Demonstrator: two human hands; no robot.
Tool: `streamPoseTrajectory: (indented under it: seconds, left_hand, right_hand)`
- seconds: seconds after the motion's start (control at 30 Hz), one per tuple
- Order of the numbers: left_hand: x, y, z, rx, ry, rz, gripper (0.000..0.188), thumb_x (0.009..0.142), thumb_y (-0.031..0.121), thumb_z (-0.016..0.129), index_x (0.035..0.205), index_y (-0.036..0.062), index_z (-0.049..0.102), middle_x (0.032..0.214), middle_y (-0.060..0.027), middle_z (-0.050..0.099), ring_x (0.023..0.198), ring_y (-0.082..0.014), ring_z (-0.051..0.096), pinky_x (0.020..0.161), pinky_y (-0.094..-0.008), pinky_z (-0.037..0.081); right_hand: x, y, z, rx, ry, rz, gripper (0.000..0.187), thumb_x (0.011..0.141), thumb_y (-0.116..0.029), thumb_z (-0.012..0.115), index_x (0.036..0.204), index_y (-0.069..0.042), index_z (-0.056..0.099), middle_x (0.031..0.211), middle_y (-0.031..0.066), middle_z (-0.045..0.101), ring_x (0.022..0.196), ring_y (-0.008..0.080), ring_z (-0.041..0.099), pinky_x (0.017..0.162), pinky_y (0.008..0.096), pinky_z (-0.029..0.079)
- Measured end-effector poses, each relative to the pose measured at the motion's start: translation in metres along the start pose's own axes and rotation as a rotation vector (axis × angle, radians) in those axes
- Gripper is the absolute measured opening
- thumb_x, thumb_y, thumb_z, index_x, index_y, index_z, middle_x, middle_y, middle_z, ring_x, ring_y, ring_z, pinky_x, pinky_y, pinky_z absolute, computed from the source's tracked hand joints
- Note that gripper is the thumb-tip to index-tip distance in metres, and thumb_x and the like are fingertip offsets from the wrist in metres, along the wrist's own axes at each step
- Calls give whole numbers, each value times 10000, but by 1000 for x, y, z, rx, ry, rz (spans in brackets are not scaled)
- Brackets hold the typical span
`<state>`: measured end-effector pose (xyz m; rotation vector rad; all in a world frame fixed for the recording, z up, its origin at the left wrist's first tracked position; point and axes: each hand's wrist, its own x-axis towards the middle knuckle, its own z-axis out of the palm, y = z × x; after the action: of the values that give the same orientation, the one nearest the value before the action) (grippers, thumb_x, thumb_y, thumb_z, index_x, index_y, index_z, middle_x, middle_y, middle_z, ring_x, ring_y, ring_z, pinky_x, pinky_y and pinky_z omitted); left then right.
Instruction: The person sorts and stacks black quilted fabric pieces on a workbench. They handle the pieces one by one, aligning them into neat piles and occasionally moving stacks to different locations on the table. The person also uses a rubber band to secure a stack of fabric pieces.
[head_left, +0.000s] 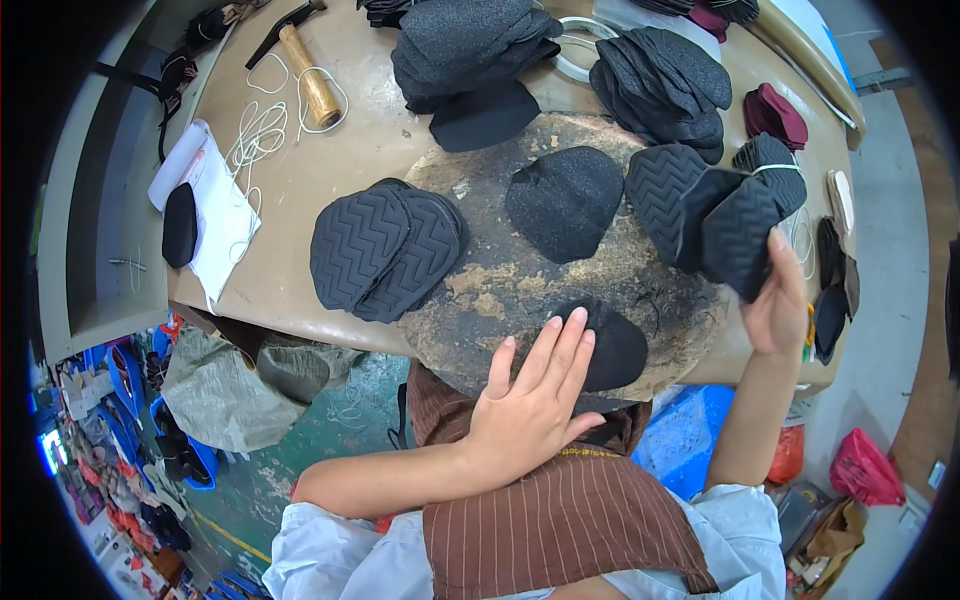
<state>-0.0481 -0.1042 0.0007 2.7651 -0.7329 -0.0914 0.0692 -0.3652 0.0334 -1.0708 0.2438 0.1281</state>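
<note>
My left hand point(545, 385) lies with fingers spread, its fingertips on a smooth black rounded piece point(618, 350) near the front of a worn round board point(480, 290). My right hand point(778, 295) pinches the edge of a black sole piece point(740, 230) with zigzag grooves. That piece is tilted over other black pieces at the board's right side, among them a zigzag-grooved one point(660, 190). Between the hands and the far stacks, another dark rounded piece point(565, 203) rests on the board. A small pile of zigzag-grooved pieces point(362, 250) sits at the board's left edge.
Stacks of speckled black pieces point(470, 50) point(660, 85) stand along the back. A wooden-handled hammer point(312, 80) and white cord point(258, 140) lie at the far left, above a white sheet point(215, 215). Maroon pieces point(775, 115) and a tied black bundle point(775, 170) are at the right.
</note>
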Motion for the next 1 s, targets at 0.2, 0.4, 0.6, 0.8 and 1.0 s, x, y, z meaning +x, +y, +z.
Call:
streamPoseTrajectory:
  seconds: [0.2,0.4,0.6,0.8,1.0]
  left_hand:
    - [2,6,-3,-38,-1,0,803,757,567,599,1340,32,464,1469,-127,365,1352,-230,335,1068,-541,100]
    - [10,0,-1,-39,-67,41,795,783,559,574,1365,35,438,1487,-115,337,1376,-221,307,1085,-549,73]
    - [-1,6,20,-122,17,-15,673,778,593,544,1211,82,604,1508,-118,306,1396,-237,259,1069,-548,112]
    - [-12,-5,4,21,-94,-27,719,759,603,571,1209,43,583,1461,-150,369,1368,-256,310,1063,-575,92]
    - [-34,-20,4,-5,-11,-5,748,761,570,600,1276,34,517,1437,-159,401,1342,-287,346,1068,-571,89]
  right_hand:
    - [39,-1,-12,0,-169,87,305,973,-121,452,1206,59,534,1186,139,607,1093,198,598,965,339,468]
    - [17,6,20,-143,-610,-105,422,895,-255,591,1175,59,558,1344,335,418,1275,386,432,1056,421,345]
    - [-41,55,42,-435,-434,387,140,901,-132,607,918,7,598,882,46,625,773,80,567,686,226,464]
    - [-52,64,41,-732,-185,179,85,870,-51,644,920,16,635,800,-4,628,755,46,559,671,218,466]
    - [-54,69,52,-784,-106,154,98,838,-50,683,892,25,650,785,15,648,737,53,579,647,219,469]
